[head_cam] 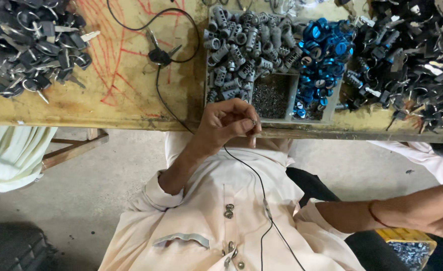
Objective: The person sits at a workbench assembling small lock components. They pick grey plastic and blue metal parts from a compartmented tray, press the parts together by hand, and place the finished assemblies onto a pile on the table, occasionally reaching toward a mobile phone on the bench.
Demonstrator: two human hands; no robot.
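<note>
So you're pinching a tiny metal piece (253, 122) between the thumb and fingertips of your left hand (229, 123), grip closed together on it, and you're holding it just off the near edge of the counter (121, 80), right in front of the divided tray (290, 98). The piece is sitting at the right end of your fingers, pointing toward the tray's middle pocket of small dark screws (270, 99). Honestly it's too small to say what it is or which way its long axis is running.

Your left hand is the nearer one by a long way. Your right forearm (382, 213) is hanging down low at the right, well apart from the tray, and the hand itself is getting cut off by the edge of the view, so I can't tell whether that grip is apart or together.

Going outward: grey lock cylinders (241, 45) are filling the tray's left pocket, blue rings (324, 47) the right one. Piles of black-headed keys are lying on the counter at far left (28, 42) and far right (412, 50). A thin black cable (261, 185) is running from the counter down across your pale shirt (221, 221). A yellow bin of small metal bits (407, 247) is peeking in down by your right arm, mostly hidden
</note>
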